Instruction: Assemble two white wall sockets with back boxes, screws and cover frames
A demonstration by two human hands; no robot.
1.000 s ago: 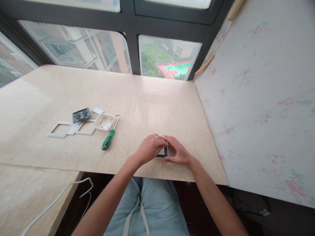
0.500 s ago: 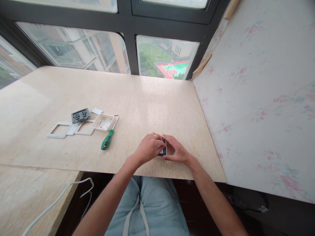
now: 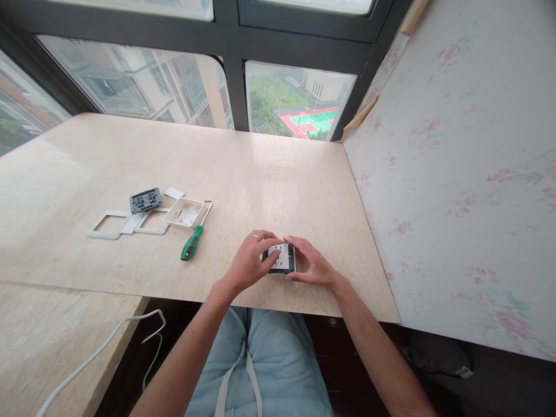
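Note:
A wall socket (image 3: 281, 258) with a white slotted face and dark grey surround sits in a white box near the counter's front edge. From the left, my left hand (image 3: 252, 258) grips it, the thumb lying over the white face and the fingers along the far side. My right hand (image 3: 313, 263) clasps its right end between thumb and fingers. To the left lies a green-handled screwdriver (image 3: 191, 243), its tip beside an open white mounting box (image 3: 185, 212). A dark grey socket module (image 3: 146, 200) rests near two white frames (image 3: 106, 235).
White flat plates (image 3: 174, 193) lie among the parts at left. A small screw (image 3: 207, 201) is by the screwdriver tip. The floral-papered wall (image 3: 460, 191) bounds the counter (image 3: 278, 179) on the right, windows behind. A white cable (image 3: 104, 341) hangs at lower left.
My left hand has shifted left along the socket, its thumb drawing back from the right end, so more of the white face shows. My right hand stays at the right end.

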